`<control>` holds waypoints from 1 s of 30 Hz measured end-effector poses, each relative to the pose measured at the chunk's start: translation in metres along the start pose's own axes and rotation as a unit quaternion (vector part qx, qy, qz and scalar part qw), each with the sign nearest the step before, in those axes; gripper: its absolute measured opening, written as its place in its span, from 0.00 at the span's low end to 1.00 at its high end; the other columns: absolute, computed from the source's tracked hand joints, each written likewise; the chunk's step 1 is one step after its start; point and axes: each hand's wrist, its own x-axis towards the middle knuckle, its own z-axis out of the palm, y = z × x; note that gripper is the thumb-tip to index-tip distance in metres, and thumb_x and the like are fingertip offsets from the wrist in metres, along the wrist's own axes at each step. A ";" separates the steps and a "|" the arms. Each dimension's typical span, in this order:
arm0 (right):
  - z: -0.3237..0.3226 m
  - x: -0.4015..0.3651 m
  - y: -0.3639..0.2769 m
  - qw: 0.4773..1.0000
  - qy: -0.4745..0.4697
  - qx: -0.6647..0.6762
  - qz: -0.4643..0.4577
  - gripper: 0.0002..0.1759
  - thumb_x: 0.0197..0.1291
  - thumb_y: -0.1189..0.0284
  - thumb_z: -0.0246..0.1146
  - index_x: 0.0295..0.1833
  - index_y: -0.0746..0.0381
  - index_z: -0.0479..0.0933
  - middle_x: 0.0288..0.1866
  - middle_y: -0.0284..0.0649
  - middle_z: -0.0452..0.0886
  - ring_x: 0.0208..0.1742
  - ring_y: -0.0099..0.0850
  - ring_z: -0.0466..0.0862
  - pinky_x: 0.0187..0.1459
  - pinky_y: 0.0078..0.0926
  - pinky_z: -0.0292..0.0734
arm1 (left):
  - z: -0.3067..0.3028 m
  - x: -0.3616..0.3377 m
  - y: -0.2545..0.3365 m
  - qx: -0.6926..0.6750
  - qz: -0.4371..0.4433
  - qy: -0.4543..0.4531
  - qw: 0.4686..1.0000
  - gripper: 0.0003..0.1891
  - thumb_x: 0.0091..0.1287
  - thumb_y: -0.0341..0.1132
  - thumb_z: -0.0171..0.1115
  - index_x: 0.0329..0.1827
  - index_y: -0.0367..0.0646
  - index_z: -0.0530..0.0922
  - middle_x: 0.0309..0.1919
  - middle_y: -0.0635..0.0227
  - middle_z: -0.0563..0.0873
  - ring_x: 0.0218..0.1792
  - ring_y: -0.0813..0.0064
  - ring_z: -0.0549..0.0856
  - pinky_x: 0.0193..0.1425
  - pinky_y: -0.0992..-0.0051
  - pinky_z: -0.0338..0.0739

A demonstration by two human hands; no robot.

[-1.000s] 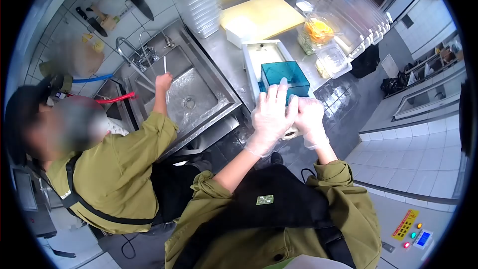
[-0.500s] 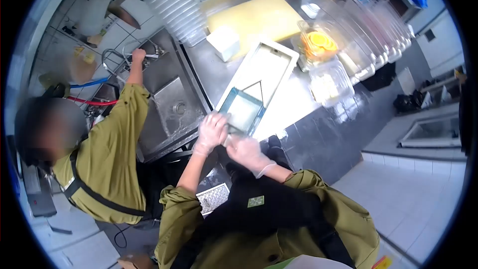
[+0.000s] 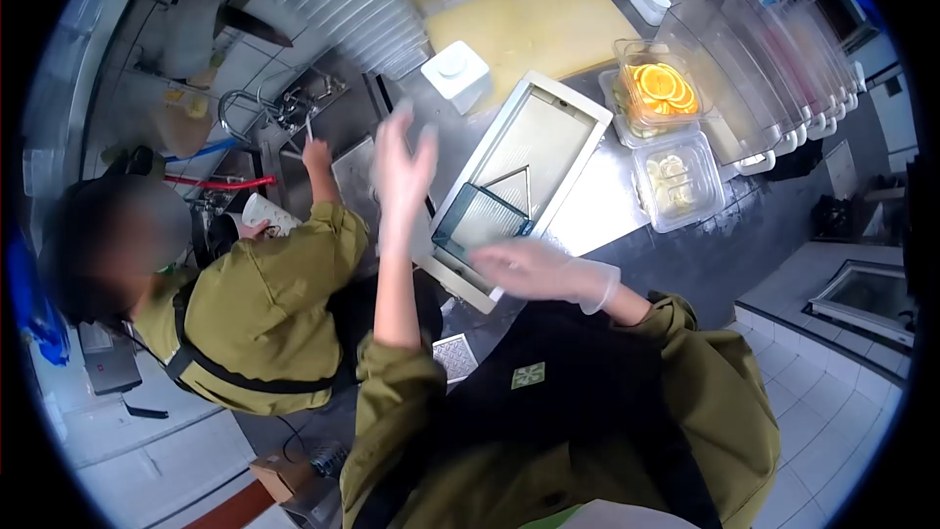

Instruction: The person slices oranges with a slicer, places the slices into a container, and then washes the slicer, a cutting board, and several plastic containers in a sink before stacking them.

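Observation:
My left hand (image 3: 403,171), in a clear glove, is raised beside the long white slicer, with its fingers apart and nothing in them. The slicer (image 3: 543,98) looks like a mandoline and lies slanted at the counter's front edge. Across its lower half sits a dark teal frame (image 3: 480,225) with a thin metal bracket. Over the near end of the slicer, my right hand (image 3: 539,269), gloved too, has its fingers stretched out towards the teal frame. A white square bottle (image 3: 456,76) stands left of the slicer's far end.
To the right are clear boxes with orange slices (image 3: 661,88) and pale slices (image 3: 676,181), beside upright clear containers (image 3: 754,78). Behind lies a yellow cutting board (image 3: 534,15). Close on my left, a co-worker (image 3: 259,304) at the sink holds a cup (image 3: 269,214).
My hands were together at the slicer's near end; now they are apart, the left lifted up and away. The co-worker's hand has left the tap, and a cup shows in their other hand.

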 end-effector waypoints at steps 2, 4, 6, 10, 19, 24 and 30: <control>-0.014 -0.006 0.004 0.987 0.155 -0.034 0.023 0.17 0.60 0.64 0.54 0.47 0.66 0.75 0.43 0.48 0.80 0.43 0.40 0.81 0.44 0.30 0.74 | 0.033 0.060 -0.009 0.106 0.065 -0.079 0.989 0.36 0.50 0.42 0.66 0.63 0.43 0.64 0.54 0.58 0.74 0.57 0.56 0.73 0.58 0.64 0.69; -0.024 -0.022 0.003 0.980 0.192 0.022 0.048 0.16 0.61 0.66 0.54 0.48 0.66 0.75 0.42 0.46 0.80 0.42 0.36 0.81 0.45 0.27 0.74 | 0.077 0.108 -0.044 0.136 0.081 -0.150 0.976 0.49 0.41 0.49 0.71 0.68 0.47 0.58 0.61 0.53 0.68 0.62 0.54 0.67 0.64 0.60 0.64; -0.030 -0.042 0.010 0.969 0.246 0.018 0.025 0.13 0.64 0.70 0.54 0.48 0.66 0.76 0.41 0.42 0.81 0.41 0.30 0.81 0.45 0.24 0.73 | 0.108 0.132 -0.064 0.237 0.085 -0.225 0.941 0.53 0.39 0.50 0.72 0.70 0.48 0.55 0.62 0.53 0.67 0.63 0.54 0.65 0.65 0.59 0.63; -0.031 -0.089 0.025 0.927 0.347 0.099 0.103 0.14 0.65 0.68 0.53 0.47 0.67 0.76 0.38 0.39 0.82 0.40 0.26 0.80 0.45 0.23 0.73 | 0.146 0.157 -0.093 0.217 0.063 -0.294 0.929 0.58 0.34 0.47 0.76 0.71 0.48 0.51 0.63 0.53 0.65 0.65 0.53 0.62 0.67 0.63 0.61; -0.068 -0.089 0.044 0.898 0.348 0.209 0.172 0.18 0.68 0.64 0.48 0.43 0.69 0.75 0.35 0.34 0.78 0.39 0.22 0.75 0.48 0.20 0.69 | 0.085 0.104 -0.032 -0.315 -0.136 -0.080 0.936 0.39 0.43 0.34 0.73 0.58 0.35 0.61 0.46 0.57 0.76 0.47 0.69 0.78 0.50 0.75 0.73; -0.107 -0.049 0.051 0.931 0.276 0.217 0.099 0.16 0.68 0.66 0.49 0.45 0.68 0.75 0.36 0.35 0.78 0.41 0.22 0.76 0.49 0.20 0.69 | -0.030 0.035 0.061 -0.408 -0.234 -0.110 0.875 0.37 0.52 0.43 0.65 0.62 0.36 0.60 0.51 0.59 0.73 0.56 0.68 0.71 0.60 0.73 0.62; -0.125 -0.017 0.059 0.957 0.184 0.211 0.072 0.16 0.68 0.64 0.50 0.43 0.67 0.75 0.34 0.34 0.77 0.39 0.21 0.75 0.47 0.19 0.69 | -0.072 -0.031 0.056 -0.314 -0.251 -0.077 0.912 0.45 0.37 0.35 0.71 0.62 0.38 0.59 0.52 0.60 0.71 0.58 0.65 0.69 0.64 0.68 0.61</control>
